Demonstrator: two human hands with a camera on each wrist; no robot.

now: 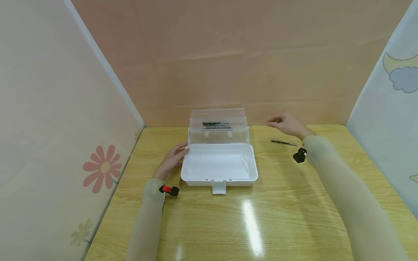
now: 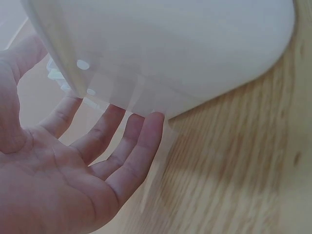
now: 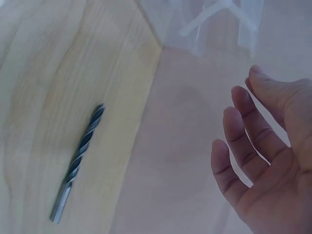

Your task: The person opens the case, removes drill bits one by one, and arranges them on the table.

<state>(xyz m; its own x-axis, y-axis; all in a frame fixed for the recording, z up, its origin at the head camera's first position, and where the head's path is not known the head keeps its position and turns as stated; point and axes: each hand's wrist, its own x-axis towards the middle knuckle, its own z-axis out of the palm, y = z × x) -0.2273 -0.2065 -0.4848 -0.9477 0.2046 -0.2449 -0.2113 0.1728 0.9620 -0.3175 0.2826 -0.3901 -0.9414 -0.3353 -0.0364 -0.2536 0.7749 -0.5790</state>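
Observation:
A white plastic box (image 1: 218, 163) with a front latch (image 1: 219, 187) stands with its lid raised. Behind its white base rise clear tiers (image 1: 218, 137), where several dark drill bits (image 1: 216, 125) lie together. My left hand (image 1: 171, 158) holds the box at its left rear corner; in the left wrist view its fingers (image 2: 141, 151) bend against the outer wall and the thumb passes behind the rim. Above the table, right of the box, my right hand (image 1: 287, 124) hangs with fingers loosely bent and nothing visible between them. A single drill bit (image 3: 78, 163) rests on the table below it.
The wooden table (image 1: 209, 224) meets an orange-brown wall (image 1: 202, 72) at the back. Side panels with printed flowers (image 1: 102, 169) and a moon and cloud (image 1: 405, 78) flank it. Each wrist wears a small black camera.

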